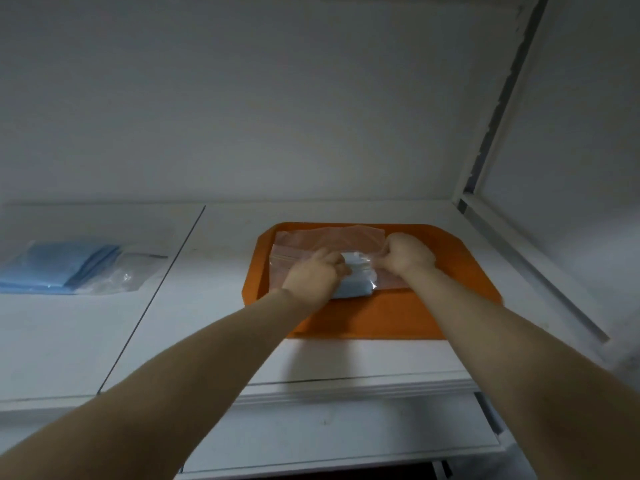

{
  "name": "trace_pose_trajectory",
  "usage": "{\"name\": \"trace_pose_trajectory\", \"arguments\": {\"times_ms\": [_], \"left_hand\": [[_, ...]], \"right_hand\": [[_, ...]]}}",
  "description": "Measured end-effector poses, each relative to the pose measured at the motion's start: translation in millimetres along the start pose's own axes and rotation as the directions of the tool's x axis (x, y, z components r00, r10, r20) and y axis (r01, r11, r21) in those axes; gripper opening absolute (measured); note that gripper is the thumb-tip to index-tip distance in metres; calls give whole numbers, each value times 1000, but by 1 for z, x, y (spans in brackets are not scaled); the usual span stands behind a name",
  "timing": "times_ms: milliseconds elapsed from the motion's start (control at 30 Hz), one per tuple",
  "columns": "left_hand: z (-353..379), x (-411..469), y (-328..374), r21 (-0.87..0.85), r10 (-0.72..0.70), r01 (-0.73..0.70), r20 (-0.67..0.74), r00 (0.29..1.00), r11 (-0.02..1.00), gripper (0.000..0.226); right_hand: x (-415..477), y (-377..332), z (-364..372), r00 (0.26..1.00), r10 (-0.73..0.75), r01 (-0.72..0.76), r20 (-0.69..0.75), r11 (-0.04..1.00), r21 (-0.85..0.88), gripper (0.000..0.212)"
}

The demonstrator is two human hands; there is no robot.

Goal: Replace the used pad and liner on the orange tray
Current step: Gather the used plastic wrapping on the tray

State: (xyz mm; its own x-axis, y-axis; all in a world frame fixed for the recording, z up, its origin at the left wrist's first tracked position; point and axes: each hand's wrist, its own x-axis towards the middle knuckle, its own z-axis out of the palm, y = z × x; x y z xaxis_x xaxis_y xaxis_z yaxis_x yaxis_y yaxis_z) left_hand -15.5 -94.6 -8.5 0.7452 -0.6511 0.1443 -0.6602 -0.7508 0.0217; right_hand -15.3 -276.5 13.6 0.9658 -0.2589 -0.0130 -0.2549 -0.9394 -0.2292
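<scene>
On the orange tray (pixel 381 320), the left hand (pixel 313 275) grips a folded pale-blue pad (pixel 356 291) with curled fingers; the right hand (pixel 408 254) pinches the clear liner (pixel 329 242).

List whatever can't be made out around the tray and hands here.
All in the head view:
- Left hand: fingertips hidden behind its own knuckles, so it is unclear whether it grips the blue pad or the clear bag.
- Right hand: curled fingers hide exactly how it pinches the clear bag.
- Orange tray: near-left part covered by the left forearm.
- Blue sheet pack: blurred and cut by the left edge, so the count is unreadable.
</scene>
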Motion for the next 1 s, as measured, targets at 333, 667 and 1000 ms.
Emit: {"name": "trace_pose_trajectory", "arguments": {"times_ms": [333, 667, 1000], "left_hand": [[24, 8, -4, -5, -273, 288, 300, 914, 958, 54], [29, 17, -15, 14, -272, 288, 373, 887, 957, 57], [20, 20, -18, -73, -236, 294, 435, 869, 953, 69]], "right_hand": [[-12, -7, 41, 916, -293, 339, 275, 931, -133, 52], [2, -4, 52, 910, -281, 340, 305, 927, -159, 54], [24, -16, 31, 937, -348, 344, -28, 934, -92, 33]]}}
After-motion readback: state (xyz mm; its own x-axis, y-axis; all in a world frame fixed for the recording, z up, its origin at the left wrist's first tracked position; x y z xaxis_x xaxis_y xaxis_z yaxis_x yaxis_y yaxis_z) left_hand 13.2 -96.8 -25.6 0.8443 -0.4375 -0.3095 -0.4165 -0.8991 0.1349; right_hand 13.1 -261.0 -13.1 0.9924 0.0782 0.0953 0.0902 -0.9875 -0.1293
